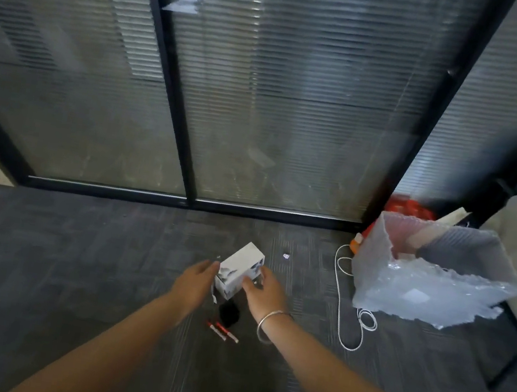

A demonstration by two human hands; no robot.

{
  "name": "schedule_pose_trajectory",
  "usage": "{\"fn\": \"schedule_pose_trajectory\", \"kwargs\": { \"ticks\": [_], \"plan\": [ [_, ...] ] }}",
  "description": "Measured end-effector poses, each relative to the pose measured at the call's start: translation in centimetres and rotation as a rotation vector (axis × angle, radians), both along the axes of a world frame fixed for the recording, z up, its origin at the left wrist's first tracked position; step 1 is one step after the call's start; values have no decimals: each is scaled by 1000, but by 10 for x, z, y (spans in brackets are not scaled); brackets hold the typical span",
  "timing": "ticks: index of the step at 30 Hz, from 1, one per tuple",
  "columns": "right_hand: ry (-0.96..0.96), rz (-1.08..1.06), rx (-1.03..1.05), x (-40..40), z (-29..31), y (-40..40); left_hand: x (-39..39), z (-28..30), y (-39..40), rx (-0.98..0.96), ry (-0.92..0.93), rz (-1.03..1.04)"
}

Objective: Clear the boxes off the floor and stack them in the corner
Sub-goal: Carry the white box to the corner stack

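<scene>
A small white box [239,265] with dark print sits on the grey carpet at the middle of the view. My left hand [194,282] reaches along its left side, fingertips touching the near left corner. My right hand [263,293] lies against its right side, fingers bent over the near edge. A silver bangle circles my right wrist. The frame is blurred, so I cannot tell how firm either hold is.
A black object [229,314] and red-and-white sticks [222,331] lie just in front of the box. A clear plastic bin [434,274] stands to the right near a red bag [407,207], with a white cable [344,311] on the carpet. A glass partition [263,112] with blinds closes the far side.
</scene>
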State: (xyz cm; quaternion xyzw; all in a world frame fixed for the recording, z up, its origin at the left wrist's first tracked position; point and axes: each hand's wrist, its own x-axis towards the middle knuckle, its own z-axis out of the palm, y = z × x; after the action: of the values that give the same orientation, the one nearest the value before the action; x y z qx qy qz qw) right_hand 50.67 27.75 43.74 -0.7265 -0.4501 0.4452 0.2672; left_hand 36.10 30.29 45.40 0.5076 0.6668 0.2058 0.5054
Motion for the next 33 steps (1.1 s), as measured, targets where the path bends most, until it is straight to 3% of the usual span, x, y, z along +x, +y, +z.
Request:
{"fn": "schedule_pose_trajectory", "kwargs": {
  "ticks": [13, 20, 27, 33],
  "plan": [
    [35, -73, -66, 47, -63, 285, 52, -46, 281, -50, 1, -10],
    [121, -211, -172, 50, -127, 373, 65, -99, 374, -125, 31, -22],
    [222, -458, -303, 55, -248, 447, 62, -224, 463, -241, 17, -47],
    [261, -616, -453, 56, -406, 484, 57, -360, 510, -318, 25, -83]
  ]
}}
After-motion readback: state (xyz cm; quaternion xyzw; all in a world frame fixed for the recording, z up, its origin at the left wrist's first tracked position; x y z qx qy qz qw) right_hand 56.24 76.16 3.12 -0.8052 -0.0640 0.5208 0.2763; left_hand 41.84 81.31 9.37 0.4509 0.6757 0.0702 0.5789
